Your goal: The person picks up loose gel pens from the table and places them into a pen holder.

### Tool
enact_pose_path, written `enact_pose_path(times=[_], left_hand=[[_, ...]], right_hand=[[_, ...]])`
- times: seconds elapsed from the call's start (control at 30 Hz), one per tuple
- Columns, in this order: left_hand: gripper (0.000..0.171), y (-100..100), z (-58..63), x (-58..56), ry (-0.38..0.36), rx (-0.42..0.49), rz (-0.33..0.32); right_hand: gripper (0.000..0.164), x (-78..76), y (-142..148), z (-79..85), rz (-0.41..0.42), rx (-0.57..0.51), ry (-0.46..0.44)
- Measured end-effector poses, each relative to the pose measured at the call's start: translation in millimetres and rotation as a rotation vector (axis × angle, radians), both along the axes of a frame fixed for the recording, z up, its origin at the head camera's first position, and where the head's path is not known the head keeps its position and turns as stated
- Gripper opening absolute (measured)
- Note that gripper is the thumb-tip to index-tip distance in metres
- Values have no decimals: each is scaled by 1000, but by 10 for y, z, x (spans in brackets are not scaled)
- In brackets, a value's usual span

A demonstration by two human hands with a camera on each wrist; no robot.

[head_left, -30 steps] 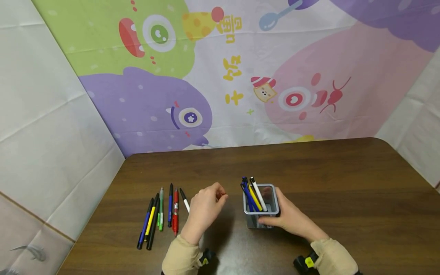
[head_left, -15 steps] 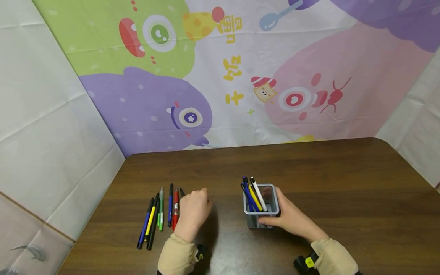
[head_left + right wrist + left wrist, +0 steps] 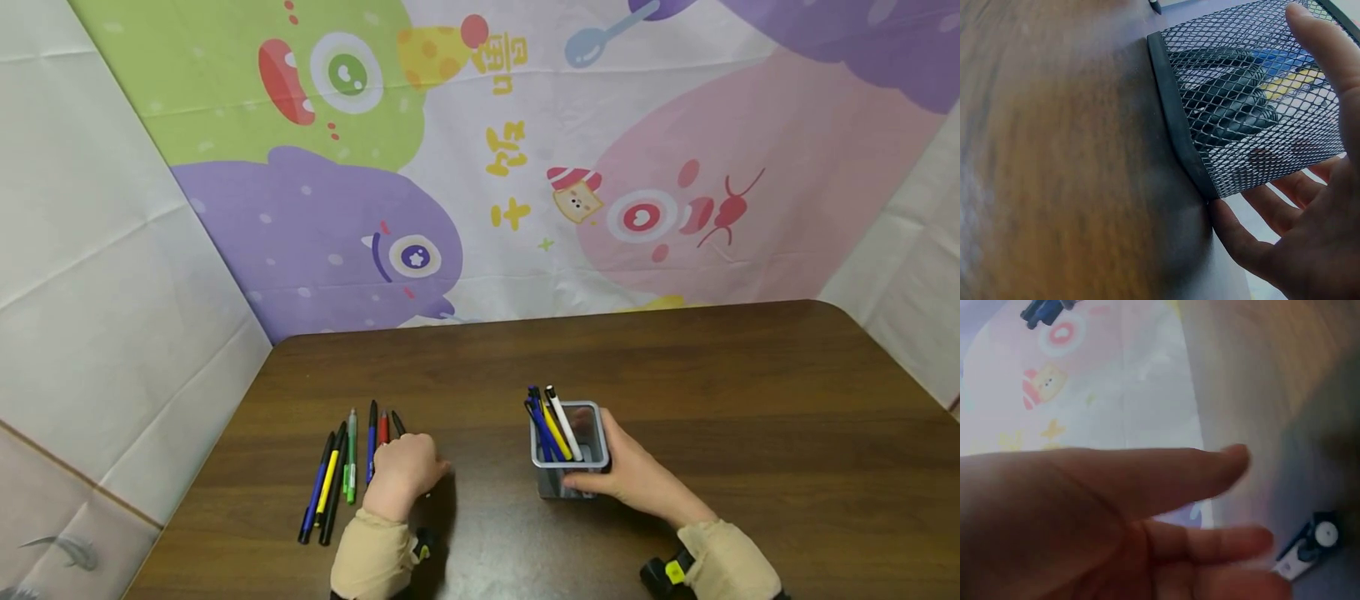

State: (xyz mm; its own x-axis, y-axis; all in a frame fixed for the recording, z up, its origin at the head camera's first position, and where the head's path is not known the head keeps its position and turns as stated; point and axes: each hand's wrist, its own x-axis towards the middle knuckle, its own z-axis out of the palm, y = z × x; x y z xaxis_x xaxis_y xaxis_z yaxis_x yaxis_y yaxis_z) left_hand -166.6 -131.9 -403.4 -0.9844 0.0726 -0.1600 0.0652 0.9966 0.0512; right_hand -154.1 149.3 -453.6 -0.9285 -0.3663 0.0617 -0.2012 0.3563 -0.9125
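Right hand (image 3: pixel 641 475): thumb and fingers wrapped round the mesh pen holder (image 3: pixel 555 482), which stands just to its left.
Left hand (image 3: pixel 405 471): thumb apart from extended fingers, over the red pen (image 3: pixel 384 423) and black-capped pen (image 3: pixel 398 423); cannot tell if it touches either.
Left of left hand: blue pen (image 3: pixel 371 442), then green pen (image 3: pixel 352 458).
Leaning between the hands: white pen (image 3: pixel 566 429), inside the holder.
Beyond both hands: cartoon backdrop (image 3: pixel 487 283).

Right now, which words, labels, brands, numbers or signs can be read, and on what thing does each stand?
"+": small green mark on the cloth.
Yellow characters on the same cloth: sideways; I cannot read them surely.
Pens: any print is too small or blurred.
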Motion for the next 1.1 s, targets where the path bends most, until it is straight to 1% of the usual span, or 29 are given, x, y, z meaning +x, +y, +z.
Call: enact_pose_path(times=[0.07,0.13,0.37,0.47,0.57,0.63,0.83,1.1], left_hand=[[38,-9,5,4,-59,-14,34],[39,-18,1,2,-78,-22,62],[38,-43,-49,-36,-85,-23,110],[29,-46,-73,-58,-75,-7,126],[20,-45,-93,-74,-54,5,127],[18,-43,-104,-79,-40,9,122],[19,-38,-108,-73,-41,10,114],[23,-25,-65,-43,-62,15,120]], right_hand=[[79,-1,1,0,-5,1,-1],[80,0,1,-1,-8,2,-1],[80,-3,3,-8,2,-1,4],[81,-1,6,-10,6,-3,-2],[82,0,7,-8,5,-1,-8],[82,1,7,-6,4,1,-9],[81,0,6,-1,0,4,-6],[82,2,7,1,-5,13,-18]])
